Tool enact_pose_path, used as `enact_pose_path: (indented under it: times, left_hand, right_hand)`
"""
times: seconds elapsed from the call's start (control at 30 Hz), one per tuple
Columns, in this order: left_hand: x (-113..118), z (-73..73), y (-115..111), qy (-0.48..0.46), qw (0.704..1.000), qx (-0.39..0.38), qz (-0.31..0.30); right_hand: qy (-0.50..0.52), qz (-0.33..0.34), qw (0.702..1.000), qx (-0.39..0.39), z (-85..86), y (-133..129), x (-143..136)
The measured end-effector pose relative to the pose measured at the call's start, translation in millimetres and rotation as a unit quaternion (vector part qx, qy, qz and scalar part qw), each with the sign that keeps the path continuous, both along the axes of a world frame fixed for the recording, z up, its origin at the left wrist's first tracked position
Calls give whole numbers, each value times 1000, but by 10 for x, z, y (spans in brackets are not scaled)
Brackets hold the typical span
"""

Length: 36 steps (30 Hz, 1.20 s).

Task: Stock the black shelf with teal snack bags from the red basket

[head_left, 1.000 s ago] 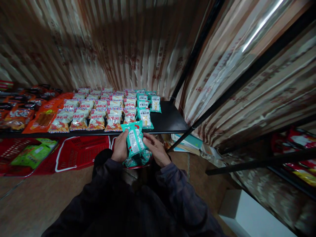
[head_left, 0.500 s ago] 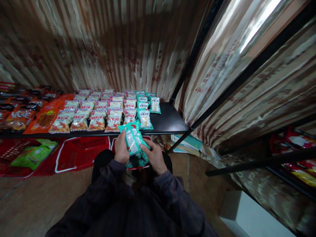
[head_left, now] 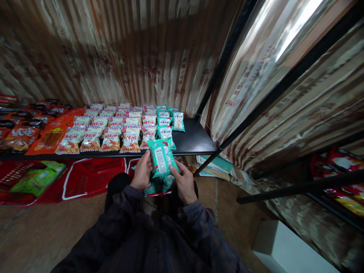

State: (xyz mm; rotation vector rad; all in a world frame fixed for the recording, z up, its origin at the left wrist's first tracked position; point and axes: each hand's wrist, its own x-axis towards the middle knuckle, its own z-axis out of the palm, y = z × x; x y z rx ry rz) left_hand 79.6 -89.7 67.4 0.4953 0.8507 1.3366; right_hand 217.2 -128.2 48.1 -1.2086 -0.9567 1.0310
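We judged the step to be handling the teal snack bag (head_left: pixel 160 156), raised before the black shelf (head_left: pixel 196 137); the next move called, we thought, for a secure hold. Our right hand (head_left: pixel 185 184) pinched its lower right side, while our left hand (head_left: pixel 142 172) curled at its left edge, those fingers' grip unclear to us.

On the shelf's right part, teal packets (head_left: pixel 165 121) are showing "小鱼小虾" in dark characters; to their left, white packets (head_left: pixel 116 123) are displaying "爱上虾" in red, a character before it being hard to make out; the near, held teal packet (head_left: pixel 160 157) is bearing print too small to read surely; the far curtain (head_left: pixel 183 66) is carrying illegible characters.
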Motion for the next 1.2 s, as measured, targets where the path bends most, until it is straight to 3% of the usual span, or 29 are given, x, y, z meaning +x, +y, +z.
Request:
enact_pose_path:
  times: [0.17,0.3,0.67,0.9,1.2]
  left_hand:
    - [-16,1,-133,72,994,20,-80]
    - [35,-21,-173,87,988,50,-121]
    - [121,-151,-170,88,994,43,-48]
    - [74,-89,-146,122,991,32,-45]
    - [65,-127,-108,145,988,25,-48]
  right_hand:
    - [66,-53,996,19,-5,101,59]
    - [91,-56,994,24,-16,121,43]
    - [128,-44,991,14,-29,106,-9]
    - [148,-5,989,-8,-14,118,2]
    - [121,25,992,-18,68,88,53]
